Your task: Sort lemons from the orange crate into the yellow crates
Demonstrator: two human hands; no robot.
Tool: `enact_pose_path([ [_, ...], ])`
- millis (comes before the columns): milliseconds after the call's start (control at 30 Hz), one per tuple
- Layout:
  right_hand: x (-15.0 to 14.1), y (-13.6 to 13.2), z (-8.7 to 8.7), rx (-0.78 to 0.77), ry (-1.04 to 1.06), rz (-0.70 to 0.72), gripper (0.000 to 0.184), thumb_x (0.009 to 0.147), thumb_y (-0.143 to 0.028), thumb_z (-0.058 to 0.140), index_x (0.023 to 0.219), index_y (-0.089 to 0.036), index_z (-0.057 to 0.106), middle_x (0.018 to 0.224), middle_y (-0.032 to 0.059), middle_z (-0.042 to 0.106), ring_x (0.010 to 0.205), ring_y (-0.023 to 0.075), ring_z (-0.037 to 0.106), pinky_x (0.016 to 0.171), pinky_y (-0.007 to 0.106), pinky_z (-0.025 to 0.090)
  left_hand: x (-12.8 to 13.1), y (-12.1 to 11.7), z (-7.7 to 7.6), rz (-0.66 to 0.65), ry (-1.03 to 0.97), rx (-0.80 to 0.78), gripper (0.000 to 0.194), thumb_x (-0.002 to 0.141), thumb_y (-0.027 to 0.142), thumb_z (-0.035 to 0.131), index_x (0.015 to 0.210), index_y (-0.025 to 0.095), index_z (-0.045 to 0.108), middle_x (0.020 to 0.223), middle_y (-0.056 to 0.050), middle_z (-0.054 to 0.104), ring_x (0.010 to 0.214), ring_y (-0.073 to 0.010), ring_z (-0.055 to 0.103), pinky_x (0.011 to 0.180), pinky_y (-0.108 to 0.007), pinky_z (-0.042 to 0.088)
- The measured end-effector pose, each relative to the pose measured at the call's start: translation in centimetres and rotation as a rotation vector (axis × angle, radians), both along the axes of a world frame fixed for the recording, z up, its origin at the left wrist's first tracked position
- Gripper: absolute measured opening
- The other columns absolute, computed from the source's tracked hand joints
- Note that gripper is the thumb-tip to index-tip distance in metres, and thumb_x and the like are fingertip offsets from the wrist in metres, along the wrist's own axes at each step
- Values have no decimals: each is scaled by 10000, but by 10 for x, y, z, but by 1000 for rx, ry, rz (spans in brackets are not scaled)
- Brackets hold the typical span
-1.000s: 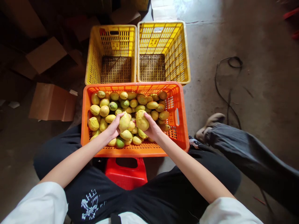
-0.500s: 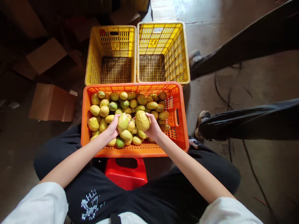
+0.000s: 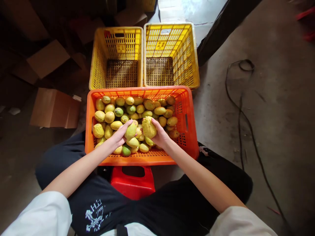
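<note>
My left hand [image 3: 120, 133] grips a greenish fruit [image 3: 130, 132], my right hand [image 3: 160, 133] a bumpy fruit [image 3: 149, 127], fingers closed round each, apart over the near orange crate [image 3: 137, 160], presumably placed there for easy reach.

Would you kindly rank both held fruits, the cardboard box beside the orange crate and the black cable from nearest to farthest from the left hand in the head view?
1. Greenish fruit, held in the left hand.
2. Lumpy fruit, in the right hand.
3. Cardboard box, left of the orange crate.
4. Black cable, off to the right.
</note>
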State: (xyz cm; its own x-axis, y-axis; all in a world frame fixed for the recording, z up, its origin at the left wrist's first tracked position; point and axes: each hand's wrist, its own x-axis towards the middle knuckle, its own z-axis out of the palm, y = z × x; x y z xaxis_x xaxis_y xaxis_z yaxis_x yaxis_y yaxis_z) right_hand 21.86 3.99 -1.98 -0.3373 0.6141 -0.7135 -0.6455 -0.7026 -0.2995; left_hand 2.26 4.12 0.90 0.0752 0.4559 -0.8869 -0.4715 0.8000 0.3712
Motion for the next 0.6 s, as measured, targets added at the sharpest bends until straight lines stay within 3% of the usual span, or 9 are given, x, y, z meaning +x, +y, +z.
enact_pose_path([
  [100, -1, -1, 5, 35, 6, 20, 422, 780, -354, 1017, 1094, -287, 743, 1014, 21, 872, 997, 267, 883, 831, 352, 768, 1, 0, 1, -3, 4, 15, 148, 1016, 332, 892, 988, 259, 766, 828, -54, 800, 877, -259, 809, 765, -322, 707],
  [267, -3, -3, 11, 41, -49, 29, 306, 861, -353, 912, 1101, -299, 729, 1001, 6, 866, 977, 247, 878, 884, 371, 756, 4, 1, 5, 37, 17, 60, 185, 1107, 328, 742, 949, 236, 716, 885, -78, 832, 977, -293, 856, 867, -367, 716],
  [400, -4, 0, 14, 42, -52, 37, 278, 877, -407, 866, 1092, -285, 738, 947, 31, 864, 1052, 289, 889, 916, 377, 746, 5, 4, 4, 69, 61, 43, 201, 1090, 320, 772, 924, 248, 687, 857, -51, 820, 914, -261, 866, 836, -339, 718],
  [533, -7, 3, 19, 0, -81, 4, 217, 890, -414, 785, 1059, -284, 741, 944, 42, 874, 1095, 314, 890, 916, 394, 744, 6, 6, 7, 42, 57, -5, 292, 1181, 309, 583, 941, 230, 730, 741, -47, 752, 823, -225, 842, 758, -280, 699],
  [600, -9, 4, 23, -48, -109, -19, 185, 919, -392, 712, 1058, -276, 753, 935, 45, 874, 1079, 312, 892, 907, 392, 739, 6, 7, 10, 38, 59, -17, 295, 1185, 308, 577, 946, 229, 731, 711, -32, 723, 751, -209, 805, 696, -269, 688],
])
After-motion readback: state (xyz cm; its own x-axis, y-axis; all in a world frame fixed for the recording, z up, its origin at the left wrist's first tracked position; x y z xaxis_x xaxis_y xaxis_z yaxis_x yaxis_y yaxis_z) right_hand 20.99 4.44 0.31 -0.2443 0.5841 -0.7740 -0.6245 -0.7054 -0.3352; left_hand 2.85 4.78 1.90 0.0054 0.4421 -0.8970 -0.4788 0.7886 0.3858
